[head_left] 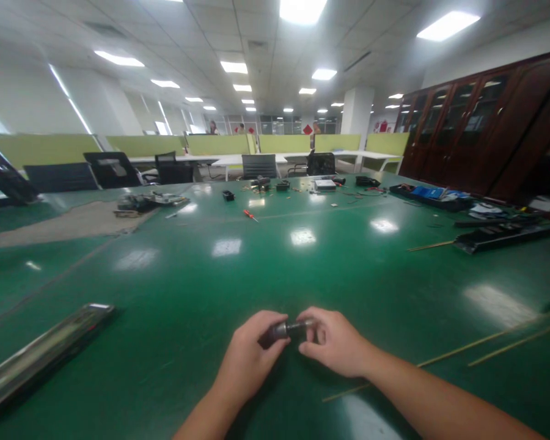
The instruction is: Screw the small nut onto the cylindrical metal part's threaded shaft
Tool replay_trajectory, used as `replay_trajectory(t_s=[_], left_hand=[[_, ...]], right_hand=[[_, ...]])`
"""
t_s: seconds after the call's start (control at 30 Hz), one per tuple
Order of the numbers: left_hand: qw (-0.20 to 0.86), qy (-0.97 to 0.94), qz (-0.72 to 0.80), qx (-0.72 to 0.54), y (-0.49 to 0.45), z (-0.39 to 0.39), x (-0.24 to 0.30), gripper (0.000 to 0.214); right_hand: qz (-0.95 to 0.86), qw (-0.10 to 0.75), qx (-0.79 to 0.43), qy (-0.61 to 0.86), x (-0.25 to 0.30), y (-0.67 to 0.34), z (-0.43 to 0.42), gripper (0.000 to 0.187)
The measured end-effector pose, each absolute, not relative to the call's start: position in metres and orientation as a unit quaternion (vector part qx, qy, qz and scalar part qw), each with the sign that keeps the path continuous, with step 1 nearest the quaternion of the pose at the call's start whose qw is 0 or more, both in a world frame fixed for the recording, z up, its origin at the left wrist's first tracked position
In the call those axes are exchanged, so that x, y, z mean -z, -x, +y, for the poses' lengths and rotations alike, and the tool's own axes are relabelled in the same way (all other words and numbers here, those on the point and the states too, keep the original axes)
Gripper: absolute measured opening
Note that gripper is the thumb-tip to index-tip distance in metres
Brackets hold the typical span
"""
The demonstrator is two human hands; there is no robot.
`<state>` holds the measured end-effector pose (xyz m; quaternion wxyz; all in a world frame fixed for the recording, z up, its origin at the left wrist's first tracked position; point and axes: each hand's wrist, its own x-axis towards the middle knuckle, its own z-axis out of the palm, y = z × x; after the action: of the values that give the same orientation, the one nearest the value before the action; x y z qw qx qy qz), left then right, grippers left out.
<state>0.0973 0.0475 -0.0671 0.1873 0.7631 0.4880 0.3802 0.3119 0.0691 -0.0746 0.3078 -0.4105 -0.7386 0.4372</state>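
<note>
Because the dark, cylindrical metal-looking piece with a slimmer stem lies directly between the two bare hands, neither hand has any gap to cross: each is already at one end of it. Its long axis runs from side to side across the front of the person, nearly level in the view, with the right end slightly higher in the picture than the left. The left hand is grasping the thicker end, index finger curved along the far side and thumb along the near side, so that part of the body is hidden in the grip. The right hand has its fingers curled around the thin end, with the thumb set lower and nearer the person; whether that thumb touches the stem, I cannot tell. Between the two sets of fingertips a short stretch of the piece shows, and the hands face each other along its axis. Beneath them spreads the glossy green tabletop; whether the piece touches it or is held just above, the view does not settle. A thin, straight, yellowish rod passes under the right forearm, at a slant to the piece's axis and apart from it. Well off to the left lies a long, narrow, trough-like metal housing, and farther ahead a small orange-handled screwdriver, both apart from either hand.
</note>
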Motion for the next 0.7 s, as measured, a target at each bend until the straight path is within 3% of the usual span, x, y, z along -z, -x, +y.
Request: replay_trajectory(t_s=[0.27,0.7], left_hand=[[0.212,-0.784,0.462,-0.356,-0.107,0.04,0.07,0.033],[0.199,-0.79,0.449,-0.368,-0.109,0.036,0.066,0.033]], right_hand=[[-0.706,0.324,-0.472,0.417,0.075,-0.31,0.067,0.013],[-0.692,0.336,-0.508,0.387,0.076,-0.312,0.065,0.013]])
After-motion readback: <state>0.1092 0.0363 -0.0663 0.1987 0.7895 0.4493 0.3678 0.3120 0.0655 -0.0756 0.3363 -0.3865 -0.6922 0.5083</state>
